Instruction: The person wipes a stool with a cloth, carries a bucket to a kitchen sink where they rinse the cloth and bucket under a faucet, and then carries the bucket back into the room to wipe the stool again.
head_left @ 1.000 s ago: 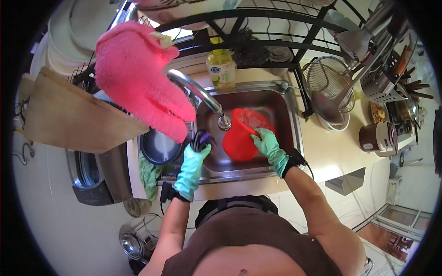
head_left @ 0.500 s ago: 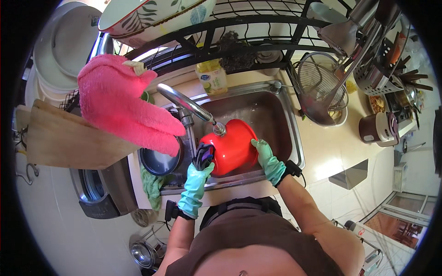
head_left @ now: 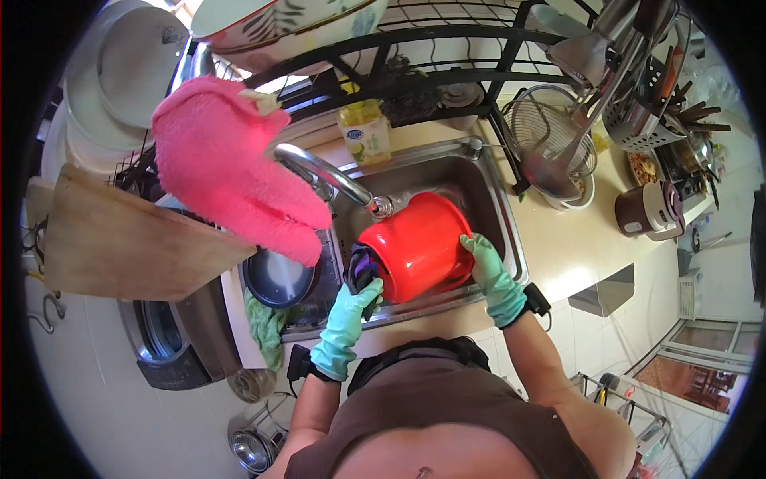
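Observation:
A red plastic bucket (head_left: 419, 247) lies tilted on its side over the metal sink (head_left: 488, 188), just below the spout of the chrome faucet (head_left: 335, 182). My right hand (head_left: 493, 279), in a mint-green rubber glove, grips its rim on the right, fingers on one side and thumb on the other. A dark cloth with purple patches (head_left: 361, 267) is bunched in my gloved left hand (head_left: 347, 319) and pressed against the bucket's left end. The fingers of that hand are partly hidden behind the cloth.
A pink fluffy towel (head_left: 231, 168) hangs at the left, near the faucet. Below it sits a dark round pan (head_left: 281, 278), with a green rag (head_left: 265, 327) over the counter edge. A yellow-labelled bottle (head_left: 365, 134) stands behind the sink; a wire strainer (head_left: 550, 132) lies at right.
The bucket has turned and shifted right, showing more of its side wall. My right hand has moved right with the rim, and my left hand slightly right with the cloth.

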### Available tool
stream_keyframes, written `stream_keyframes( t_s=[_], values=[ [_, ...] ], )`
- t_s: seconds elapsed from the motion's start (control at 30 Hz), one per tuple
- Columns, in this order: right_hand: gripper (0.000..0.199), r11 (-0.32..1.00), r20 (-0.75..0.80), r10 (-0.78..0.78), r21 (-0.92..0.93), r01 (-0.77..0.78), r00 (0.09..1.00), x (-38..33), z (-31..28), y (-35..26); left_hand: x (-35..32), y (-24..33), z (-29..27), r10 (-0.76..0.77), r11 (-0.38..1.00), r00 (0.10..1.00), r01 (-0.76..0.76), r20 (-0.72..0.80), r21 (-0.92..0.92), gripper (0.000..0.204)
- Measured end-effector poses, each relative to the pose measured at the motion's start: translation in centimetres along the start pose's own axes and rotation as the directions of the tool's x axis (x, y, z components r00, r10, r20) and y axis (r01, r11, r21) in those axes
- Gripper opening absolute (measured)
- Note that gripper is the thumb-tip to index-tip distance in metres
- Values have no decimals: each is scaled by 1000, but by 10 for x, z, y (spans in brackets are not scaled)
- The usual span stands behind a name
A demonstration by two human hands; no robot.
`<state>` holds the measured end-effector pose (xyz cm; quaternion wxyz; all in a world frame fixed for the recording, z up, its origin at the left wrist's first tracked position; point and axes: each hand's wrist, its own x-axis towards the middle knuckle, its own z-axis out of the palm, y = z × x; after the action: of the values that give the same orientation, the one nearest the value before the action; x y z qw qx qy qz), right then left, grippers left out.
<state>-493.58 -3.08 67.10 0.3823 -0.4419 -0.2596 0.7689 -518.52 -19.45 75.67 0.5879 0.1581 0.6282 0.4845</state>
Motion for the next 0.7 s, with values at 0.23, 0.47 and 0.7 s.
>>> stream_keyframes(
  t_s=[0.23,0.47,0.7],
  values=[
    [27,477,137,-346,-827,299,928,-83,25,-56,33,-20,-24,-128,875,928,271,349,-400,71],
    [30,-271,493,-492,-870,412,718,-156,22,-91,40,-24,-14,5,895,909,182,417,-408,50],
    [25,-434,608,-442,-788,437,659,-167,12,-103,3,43,28,40,941,932,85,359,-327,46]
  ],
)
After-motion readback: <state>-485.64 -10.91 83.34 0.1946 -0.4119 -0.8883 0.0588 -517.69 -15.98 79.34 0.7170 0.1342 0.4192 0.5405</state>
